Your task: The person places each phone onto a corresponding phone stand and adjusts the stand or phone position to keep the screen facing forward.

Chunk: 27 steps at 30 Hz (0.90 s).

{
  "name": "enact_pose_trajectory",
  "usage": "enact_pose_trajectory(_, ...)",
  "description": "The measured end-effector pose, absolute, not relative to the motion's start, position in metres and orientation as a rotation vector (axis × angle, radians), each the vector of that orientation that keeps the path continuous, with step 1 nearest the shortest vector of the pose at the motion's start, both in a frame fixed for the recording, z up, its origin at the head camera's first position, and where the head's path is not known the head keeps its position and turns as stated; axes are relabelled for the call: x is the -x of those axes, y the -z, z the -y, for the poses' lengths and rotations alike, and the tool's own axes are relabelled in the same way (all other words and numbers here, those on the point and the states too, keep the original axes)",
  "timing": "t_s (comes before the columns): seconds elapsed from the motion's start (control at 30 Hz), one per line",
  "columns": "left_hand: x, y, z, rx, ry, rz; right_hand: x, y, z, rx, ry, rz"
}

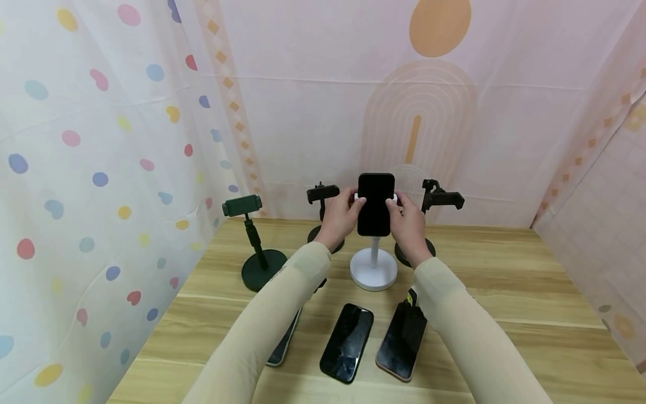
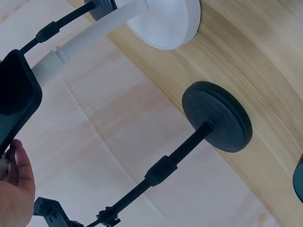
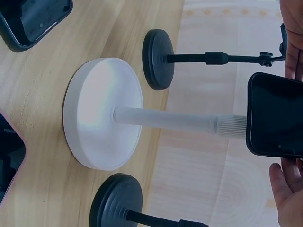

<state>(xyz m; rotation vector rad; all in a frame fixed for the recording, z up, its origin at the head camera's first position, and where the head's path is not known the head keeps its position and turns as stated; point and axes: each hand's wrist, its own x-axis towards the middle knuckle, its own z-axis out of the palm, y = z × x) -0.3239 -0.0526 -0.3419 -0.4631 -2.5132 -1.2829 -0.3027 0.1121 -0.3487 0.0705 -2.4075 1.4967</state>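
A black-screened smartphone (image 1: 375,205) sits upright at the top of a white phone stand (image 1: 364,272). My left hand (image 1: 340,217) pinches the white clamp end at the phone's left edge, its thumb near the screen. On the opposite edge, my right hand (image 1: 410,225) pinches the clamp's other end the same way. The right wrist view has the phone (image 3: 277,116) between both hands, above the stand's ribbed collar (image 3: 232,126). Only part of the left hand (image 2: 18,191) shows in the left wrist view; the phone hides most of the clamp.
A dark green phone stand (image 1: 264,269) is at the left. Black stands stand behind my hands, one holder (image 1: 323,193) left and another (image 1: 443,199) right. On the wooden table nearer me lie a black phone (image 1: 347,343), a second phone (image 1: 402,339) and one partly under my left sleeve (image 1: 285,342).
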Motion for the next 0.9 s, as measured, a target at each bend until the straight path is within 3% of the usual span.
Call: enact_pose_trajectory(0.9, 0.326, 0.352, 0.060, 0.493, 1.486, 2.576, 0.302, 0.356, -0.117, -0.104, -1.595, 2.378)
